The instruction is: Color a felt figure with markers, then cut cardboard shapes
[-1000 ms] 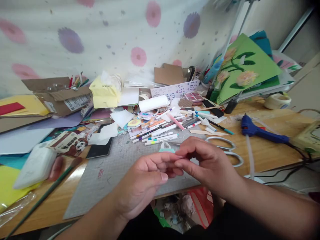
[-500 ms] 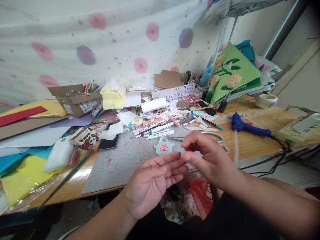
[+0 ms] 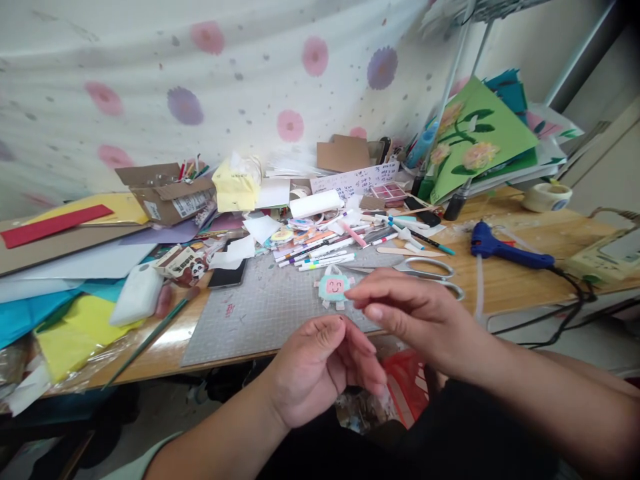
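Observation:
My left hand [image 3: 325, 373] is raised in front of the table edge, palm turned up and inward, with its fingers loosely curved and nothing visible in it. A small dark speck shows at the tip of its thumb or index finger. Just above and to the right, my right hand [image 3: 420, 313] hovers palm down, fingers stretched forward and thumb apart, also holding nothing I can see. Beyond its fingertips a small mint-green craft figure [image 3: 327, 288] with a pink smiling face lies on the grey cutting mat [image 3: 240, 327]. A pair of scissors [image 3: 425, 267] lies partly behind my right hand.
Markers [image 3: 325, 260] are heaped behind the figure beside a white paper roll [image 3: 315, 203]. To the right stands a blue glue gun [image 3: 510, 250] with its cord. A phone [image 3: 227, 275], an open cardboard box [image 3: 173, 200] and coloured sheets [image 3: 85, 327] are on the left. A red bag [image 3: 405, 383] sits below.
My left hand's fingers have curled in from a flatter, outstretched pose. My right hand's fingers have straightened out of a curl. The view has shifted slightly, uncovering more of the figure and scissors.

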`<state>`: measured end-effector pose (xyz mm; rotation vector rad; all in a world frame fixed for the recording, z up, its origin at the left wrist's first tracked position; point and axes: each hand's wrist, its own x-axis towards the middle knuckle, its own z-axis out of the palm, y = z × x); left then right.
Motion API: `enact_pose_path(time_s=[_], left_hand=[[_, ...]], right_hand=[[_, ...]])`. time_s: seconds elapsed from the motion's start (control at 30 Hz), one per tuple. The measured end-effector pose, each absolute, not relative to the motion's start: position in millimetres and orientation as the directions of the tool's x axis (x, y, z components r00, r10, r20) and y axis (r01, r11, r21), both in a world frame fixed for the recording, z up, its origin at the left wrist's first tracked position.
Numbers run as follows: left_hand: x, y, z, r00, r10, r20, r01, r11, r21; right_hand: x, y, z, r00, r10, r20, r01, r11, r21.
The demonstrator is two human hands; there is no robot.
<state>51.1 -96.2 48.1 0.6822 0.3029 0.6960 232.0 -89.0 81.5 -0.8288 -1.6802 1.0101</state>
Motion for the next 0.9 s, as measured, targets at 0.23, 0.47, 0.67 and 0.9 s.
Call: enact_pose_path(time_s=[0.23,0.47,0.67,0.9], left_hand=[[59,-95,47,0.769,0.638,-0.046,-0.457,0.598,0.659],[57,-90,49,0.768,0.638,-0.058,-0.425,0.575,0.699],[44,-84,46,0.733,0.675,-0.086,-0.396,0.526,0.752],[1,-46,53,0.411,0.91,0.051,0.431,-0.243,0.869]], right_hand=[[207,-90,74,-0.42,0.902,0.103,-0.384,-0.073,-0.921],[202,-77,72,-0.446,0.889,-0.103,-0.361,-0.284,-0.888],[217,-68,68,-0.257,0.966,-0.016,-0.181,-0.065,-0.981],[268,-61,61,-0.069,0.994,0.089,0.291,0.105,-0.951]])
